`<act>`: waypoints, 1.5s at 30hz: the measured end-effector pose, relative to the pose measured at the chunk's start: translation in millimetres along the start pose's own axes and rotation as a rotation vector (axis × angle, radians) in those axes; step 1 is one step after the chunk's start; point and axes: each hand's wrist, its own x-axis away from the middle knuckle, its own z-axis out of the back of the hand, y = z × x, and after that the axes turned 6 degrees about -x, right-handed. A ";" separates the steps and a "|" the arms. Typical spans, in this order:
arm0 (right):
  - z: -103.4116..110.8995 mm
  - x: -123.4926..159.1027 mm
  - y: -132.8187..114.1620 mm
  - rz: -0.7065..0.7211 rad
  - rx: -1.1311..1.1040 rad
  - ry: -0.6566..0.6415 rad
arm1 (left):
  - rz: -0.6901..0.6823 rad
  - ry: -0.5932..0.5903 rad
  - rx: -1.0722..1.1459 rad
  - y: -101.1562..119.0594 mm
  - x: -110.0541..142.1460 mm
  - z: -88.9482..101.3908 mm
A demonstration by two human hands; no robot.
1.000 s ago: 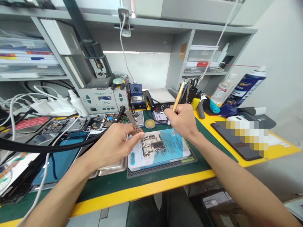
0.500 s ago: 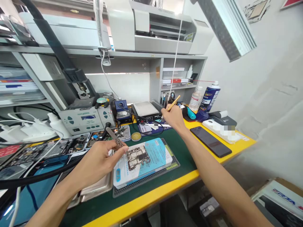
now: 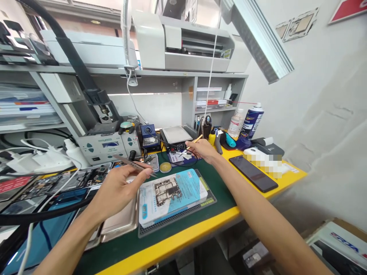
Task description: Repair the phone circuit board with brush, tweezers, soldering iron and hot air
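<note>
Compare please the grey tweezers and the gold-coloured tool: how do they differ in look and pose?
The grey tweezers are flat and grey; the gold-coloured tool is slim like a pen, with a gold end.
The grey tweezers slope down to the right in the view, while the gold-coloured tool slopes down to the left.
The left hand holds the grey tweezers; the right hand holds the gold-coloured tool.
</note>
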 end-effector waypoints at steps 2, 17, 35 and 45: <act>1.5 0.5 -0.7 -0.019 -0.018 -0.070 | 0.014 0.045 0.017 -0.3 -1.5 -2.0; 41.9 0.9 -2.4 0.123 0.551 -0.228 | -0.062 0.301 -0.272 -23.3 -12.2 -16.8; 31.3 -6.4 5.2 0.350 0.632 0.122 | -0.152 -0.309 -1.070 36.4 -118.3 -64.7; 34.3 -8.0 6.2 0.341 0.625 0.153 | -0.163 -0.284 -0.876 43.6 -128.8 -57.9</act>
